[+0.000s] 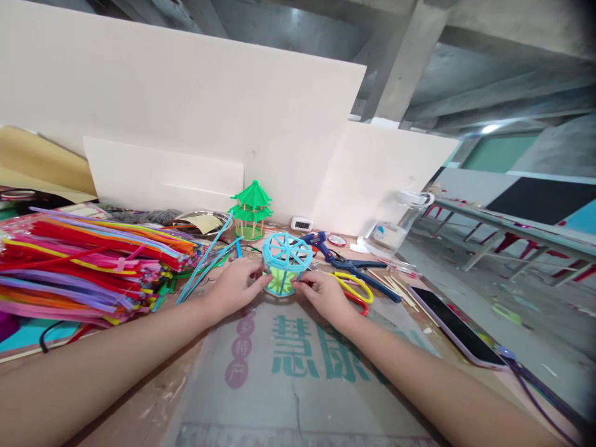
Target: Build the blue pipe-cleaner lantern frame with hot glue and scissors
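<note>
A small round frame model (287,251) stands upright near the middle of the table, with a light-blue spoked top, blue posts and a yellow-green base. My left hand (239,282) grips its lower left side between thumb and fingers. At the lower right edge, my right hand (325,297) pinches it by a post or the base rim; the exact spot is partly hidden by the fingers. Behind it is a green pagoda model (254,210) with tiered roofs and thin wooden posts. Loose light-blue pipe cleaners (205,267) lie left of my left hand.
Bundles of coloured pipe cleaners (88,267) fill the left side. Right of the model lie a blue glue gun (319,243), dark-blue pliers (372,279), yellow-handled scissors (356,287), wooden sticks (398,290) and a phone (459,326). A water jug (393,226) and small clock (302,223) stand behind.
</note>
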`<action>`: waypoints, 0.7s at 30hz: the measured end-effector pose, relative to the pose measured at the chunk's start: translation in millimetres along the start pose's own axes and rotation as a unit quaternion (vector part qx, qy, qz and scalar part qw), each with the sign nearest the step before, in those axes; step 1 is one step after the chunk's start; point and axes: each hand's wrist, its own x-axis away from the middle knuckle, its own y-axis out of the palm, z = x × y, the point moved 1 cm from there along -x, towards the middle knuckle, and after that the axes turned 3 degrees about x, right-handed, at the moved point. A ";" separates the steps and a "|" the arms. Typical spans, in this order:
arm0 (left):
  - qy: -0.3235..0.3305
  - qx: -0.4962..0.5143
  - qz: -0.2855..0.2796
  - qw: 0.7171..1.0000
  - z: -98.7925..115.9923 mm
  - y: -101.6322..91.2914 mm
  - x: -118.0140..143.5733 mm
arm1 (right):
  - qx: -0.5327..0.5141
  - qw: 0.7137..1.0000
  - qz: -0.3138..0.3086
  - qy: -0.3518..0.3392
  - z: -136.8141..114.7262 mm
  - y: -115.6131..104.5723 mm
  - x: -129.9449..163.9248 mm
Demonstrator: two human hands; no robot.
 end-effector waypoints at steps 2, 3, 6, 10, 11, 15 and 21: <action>0.023 -0.012 -0.016 1.000 -0.1 0.7 0.7 | 0.008 1.000 0.004 -0.006 0.3 -0.6 0.9; 0.032 -0.015 -0.021 0.999 -0.6 1.0 1.0 | 0.011 1.000 0.005 -0.009 0.5 -1.1 1.2; 0.062 -0.030 -0.021 0.997 -2.4 0.6 2.0 | 0.019 1.000 0.006 -0.024 0.5 -2.6 1.8; 0.108 -0.054 0.000 0.993 -4.0 -1.2 3.4 | 0.028 0.998 0.015 -0.052 -0.8 -3.9 2.4; 0.109 -0.054 0.006 0.993 -4.3 -1.4 3.6 | 0.030 0.998 0.016 -0.057 -1.4 -4.1 2.7; 0.086 -0.040 0.011 0.995 -4.4 -0.8 2.6 | 0.035 0.998 0.011 -0.054 -5.8 -4.9 4.1; 0.046 -0.031 0.063 0.996 -1.0 -1.8 3.4 | 0.037 0.998 -0.006 -0.042 -12.4 -6.8 3.9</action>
